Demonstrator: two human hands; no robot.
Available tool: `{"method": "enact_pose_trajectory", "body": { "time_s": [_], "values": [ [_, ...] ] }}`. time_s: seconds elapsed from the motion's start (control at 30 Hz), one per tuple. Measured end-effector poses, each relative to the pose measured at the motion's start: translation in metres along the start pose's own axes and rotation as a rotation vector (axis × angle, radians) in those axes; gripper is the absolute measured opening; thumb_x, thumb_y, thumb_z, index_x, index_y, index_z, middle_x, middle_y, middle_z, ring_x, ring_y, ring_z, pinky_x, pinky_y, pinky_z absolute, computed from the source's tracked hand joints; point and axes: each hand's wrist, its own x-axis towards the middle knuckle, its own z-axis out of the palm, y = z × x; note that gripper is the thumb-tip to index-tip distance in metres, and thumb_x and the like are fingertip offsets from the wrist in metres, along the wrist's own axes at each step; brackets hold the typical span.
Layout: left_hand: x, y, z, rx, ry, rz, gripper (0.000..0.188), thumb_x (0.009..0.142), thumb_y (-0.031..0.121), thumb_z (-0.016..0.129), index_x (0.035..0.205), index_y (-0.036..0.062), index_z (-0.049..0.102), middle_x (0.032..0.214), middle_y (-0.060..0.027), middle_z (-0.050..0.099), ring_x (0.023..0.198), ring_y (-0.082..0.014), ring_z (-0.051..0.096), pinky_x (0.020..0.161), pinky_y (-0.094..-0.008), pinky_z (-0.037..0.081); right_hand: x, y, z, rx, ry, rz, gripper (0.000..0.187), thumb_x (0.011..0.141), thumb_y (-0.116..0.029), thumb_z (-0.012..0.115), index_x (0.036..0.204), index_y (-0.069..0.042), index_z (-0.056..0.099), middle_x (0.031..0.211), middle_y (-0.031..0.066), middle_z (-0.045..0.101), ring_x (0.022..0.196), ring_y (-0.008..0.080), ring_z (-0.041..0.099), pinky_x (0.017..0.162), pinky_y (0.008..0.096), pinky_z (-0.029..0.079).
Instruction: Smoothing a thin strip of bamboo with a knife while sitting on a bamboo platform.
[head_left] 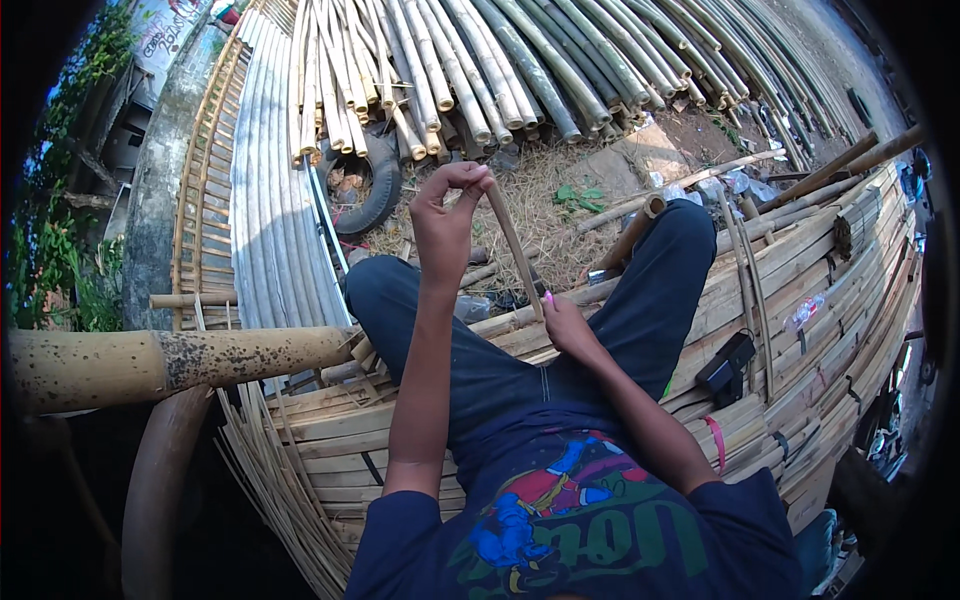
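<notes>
My left hand (445, 215) is raised between my knees, its thumb and fingertips pinched on the upper end of a thin, flat bamboo strip (512, 235). The strip slants down and to the right towards my lap. At its lower end my right hand (570, 328) is closed, close to my right thigh. Against the strip, just above these fingers, shows a small dark blade-like tool (539, 286); most of it is hidden, so its exact kind is unclear. A bit of bright pink shows at the right thumb.
I sit on stacked split bamboo slats (330, 440). A thick bamboo pole (230, 358) juts in at left. Beyond my knees lie a tire (377, 190), dry grass and piled bamboo poles (560, 70). Corrugated sheeting (275, 190) is at left, a black box-shaped object (728, 366) at right.
</notes>
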Motion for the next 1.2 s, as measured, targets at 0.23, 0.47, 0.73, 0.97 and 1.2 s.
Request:
{"method": "enact_pose_trajectory", "body": {
  "time_s": [0.23,0.47,0.73,0.97,1.2],
  "values": [
    [0.002,0.008,0.020,0.229,0.028,0.046,0.010,0.082,0.002,0.070,0.091,-0.0006,0.066,0.091,-0.0061,0.067,0.086,-0.0106,0.060,0.082,-0.0263,0.048,-0.004,-0.177,-0.059,0.351,0.033,-0.185,0.031,0.100,-0.029,0.040,0.081,-0.004,0.045,0.057,0.0004,0.039,0.045,0.0102,0.036,0.042,0.0301,0.030],
    [0.010,-0.006,0.016,0.207,0.075,0.067,0.008,0.083,0.001,0.069,0.089,-0.0014,0.065,0.088,-0.0058,0.067,0.084,-0.0092,0.060,0.080,-0.0246,0.048,0.009,-0.047,0.006,0.172,0.182,-0.015,0.038,0.098,-0.028,0.042,0.084,0.006,0.053,0.066,0.0217,0.052,0.061,0.0341,0.054,0.059,0.0434,0.040],
    [0.004,-0.004,0.011,0.132,0.051,0.017,0.008,0.083,0.001,0.069,0.089,-0.0011,0.064,0.090,-0.0052,0.066,0.088,-0.0097,0.061,0.083,-0.0258,0.049,-0.005,-0.173,-0.033,0.592,0.015,-0.091,0.028,0.100,-0.028,0.040,0.078,-0.012,0.038,0.053,-0.0049,0.032,0.036,0.0059,0.027,0.033,0.0237,0.020],
    [0.006,-0.020,-0.017,0.079,0.151,0.032,0.009,0.084,0.005,0.068,0.091,-0.0007,0.064,0.087,-0.0059,0.065,0.084,-0.0114,0.060,0.079,-0.0261,0.048,0.002,-0.042,0.024,0.020,0.145,-0.015,0.038,0.098,-0.027,0.038,0.087,0.006,0.053,0.074,0.0294,0.056,0.075,0.0464,0.056,0.067,0.0496,0.042],
    [0.010,-0.028,-0.024,0.115,0.150,0.021,0.009,0.084,0.005,0.068,0.090,0.0001,0.064,0.088,-0.0064,0.066,0.084,-0.0118,0.061,0.079,-0.0264,0.049,0.012,-0.071,0.011,0.384,-0.052,0.110,0.031,0.100,-0.030,0.039,0.078,-0.008,0.041,0.053,-0.0022,0.038,0.038,0.0103,0.036,0.034,0.0283,0.030]
  ]
}}
